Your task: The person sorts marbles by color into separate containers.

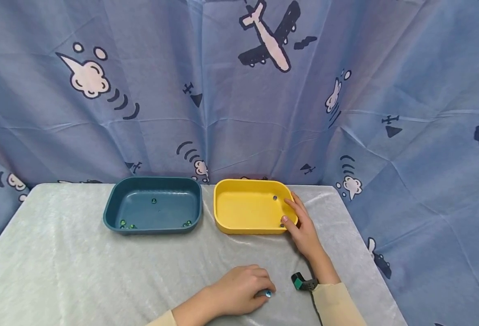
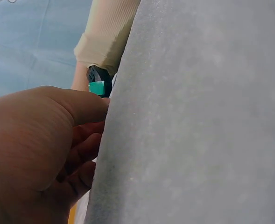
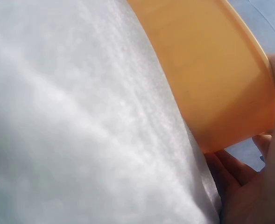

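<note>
Low over the near part of the table, my left hand (image 1: 241, 290) pinches a small shiny blue marble (image 1: 268, 294) between thumb and fingers. In the left wrist view the left hand (image 2: 39, 144) shows its fingers curled, and the marble is hidden there. My right hand (image 1: 306, 233) grips the right end of a yellow tray (image 1: 239, 230), thumb and a finger over the rim. The right wrist view has other fingers (image 3: 230, 170) against the tray's outer side. Inside the yellow tray lie a dark bluish marble (image 1: 275, 198) and another (image 1: 282, 225) by the thumb.
Left of the yellow tray stands a teal tray (image 1: 154, 231) holding several green marbles (image 1: 123, 222). Both are near the back edge of the cloth-covered table (image 1: 80, 276). A patterned blue curtain (image 1: 162, 90) hangs behind. A black-and-green device (image 1: 302, 282) sits at the right wrist.
</note>
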The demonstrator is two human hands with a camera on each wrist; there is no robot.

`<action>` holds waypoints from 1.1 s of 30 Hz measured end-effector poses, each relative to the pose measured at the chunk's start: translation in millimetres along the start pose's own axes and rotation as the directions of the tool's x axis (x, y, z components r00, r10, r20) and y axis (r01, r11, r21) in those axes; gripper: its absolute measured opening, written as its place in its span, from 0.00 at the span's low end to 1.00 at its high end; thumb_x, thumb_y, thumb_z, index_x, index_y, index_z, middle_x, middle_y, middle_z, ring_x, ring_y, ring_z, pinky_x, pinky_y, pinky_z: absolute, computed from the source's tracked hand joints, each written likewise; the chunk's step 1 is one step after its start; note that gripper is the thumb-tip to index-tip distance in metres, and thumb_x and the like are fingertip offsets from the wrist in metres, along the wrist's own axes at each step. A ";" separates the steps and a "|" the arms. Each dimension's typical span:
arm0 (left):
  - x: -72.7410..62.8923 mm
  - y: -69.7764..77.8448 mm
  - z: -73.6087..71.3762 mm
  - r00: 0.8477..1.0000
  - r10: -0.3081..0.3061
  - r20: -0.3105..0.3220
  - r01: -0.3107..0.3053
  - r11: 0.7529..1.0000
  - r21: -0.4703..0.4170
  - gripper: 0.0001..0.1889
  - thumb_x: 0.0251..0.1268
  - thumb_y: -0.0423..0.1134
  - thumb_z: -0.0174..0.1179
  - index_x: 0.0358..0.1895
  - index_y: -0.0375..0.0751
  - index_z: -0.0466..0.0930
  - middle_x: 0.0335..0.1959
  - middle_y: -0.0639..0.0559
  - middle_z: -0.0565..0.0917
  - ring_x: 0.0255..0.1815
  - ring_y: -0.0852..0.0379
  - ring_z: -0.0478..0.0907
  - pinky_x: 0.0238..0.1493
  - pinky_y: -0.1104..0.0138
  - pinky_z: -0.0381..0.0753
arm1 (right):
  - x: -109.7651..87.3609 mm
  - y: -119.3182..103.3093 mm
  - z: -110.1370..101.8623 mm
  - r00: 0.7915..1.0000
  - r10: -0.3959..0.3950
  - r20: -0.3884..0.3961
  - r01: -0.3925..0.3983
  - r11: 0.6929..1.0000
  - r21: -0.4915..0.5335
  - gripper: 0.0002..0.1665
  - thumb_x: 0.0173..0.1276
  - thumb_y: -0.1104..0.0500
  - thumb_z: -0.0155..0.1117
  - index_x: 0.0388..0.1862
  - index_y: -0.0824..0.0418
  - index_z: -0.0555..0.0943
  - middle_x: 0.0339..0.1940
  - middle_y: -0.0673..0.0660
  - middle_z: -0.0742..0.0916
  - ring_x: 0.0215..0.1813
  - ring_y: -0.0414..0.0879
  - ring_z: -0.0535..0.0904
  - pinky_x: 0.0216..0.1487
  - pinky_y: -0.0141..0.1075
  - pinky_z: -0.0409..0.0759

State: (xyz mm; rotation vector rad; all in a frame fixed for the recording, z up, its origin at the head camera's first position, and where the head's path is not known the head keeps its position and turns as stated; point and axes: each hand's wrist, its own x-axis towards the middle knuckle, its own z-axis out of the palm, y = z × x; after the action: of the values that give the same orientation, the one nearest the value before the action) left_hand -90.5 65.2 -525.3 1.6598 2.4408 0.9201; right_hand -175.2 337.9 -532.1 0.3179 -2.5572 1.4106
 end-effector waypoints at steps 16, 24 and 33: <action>-0.4 1.3 2.9 1.000 0.000 -0.022 0.000 1.000 0.030 0.07 0.77 0.40 0.72 0.51 0.56 0.93 0.45 0.69 0.86 0.47 0.75 0.79 0.51 0.83 0.76 | -0.5 1.1 1.5 1.000 -0.008 0.000 0.008 1.000 0.011 0.31 0.83 0.59 0.65 0.81 0.61 0.74 0.91 0.55 0.60 0.90 0.59 0.53 0.80 0.21 0.51; 0.0 2.4 4.1 0.999 0.015 -0.039 -0.012 0.998 0.061 0.06 0.76 0.40 0.72 0.50 0.57 0.93 0.44 0.70 0.86 0.46 0.75 0.79 0.50 0.83 0.75 | -0.8 4.2 0.3 1.000 -0.011 -0.003 0.011 1.000 0.004 0.31 0.83 0.58 0.65 0.81 0.60 0.74 0.92 0.55 0.60 0.90 0.58 0.53 0.79 0.21 0.51; -0.1 2.2 5.8 0.998 0.020 -0.059 -0.017 0.998 0.057 0.05 0.77 0.40 0.71 0.49 0.56 0.93 0.43 0.69 0.86 0.46 0.75 0.79 0.50 0.83 0.76 | -0.4 3.3 1.2 1.000 -0.028 0.002 0.028 1.000 0.012 0.31 0.83 0.59 0.65 0.81 0.61 0.74 0.91 0.58 0.60 0.90 0.61 0.53 0.79 0.20 0.51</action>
State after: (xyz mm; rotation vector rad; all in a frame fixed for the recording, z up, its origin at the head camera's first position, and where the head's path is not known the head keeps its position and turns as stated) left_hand -86.6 68.2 -529.0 1.7001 2.5164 0.9241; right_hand -175.8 338.6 -535.5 0.3550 -2.5369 1.4165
